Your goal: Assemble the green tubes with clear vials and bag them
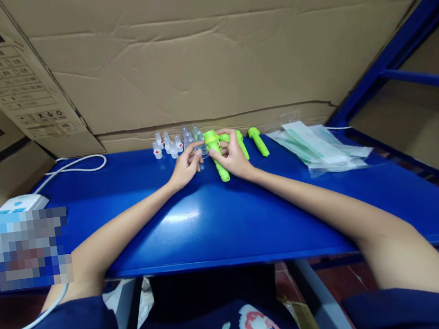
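Observation:
My right hand (234,157) is closed around a lime-green toy flashlight (218,159), its wide head up and its narrow handle slanting down toward me. My left hand (187,167) is closed with the fingers on a clear plastic cap (204,149), close beside the flashlight's head. More clear domed caps (185,134) stand just behind my left fingers. Farther left are several small clear-topped pieces with white bases (157,150), some showing a red dot. Another green flashlight (257,141) lies to the right, and further green parts (243,148) are partly hidden behind my right hand.
Clear plastic bags (321,146) with pale green contents lie at the right on the blue table (211,229). A white power strip (20,204) with a cable (79,165) is at the left. Cardboard (190,56) walls the back, and a blue metal frame (390,53) rises at the right.

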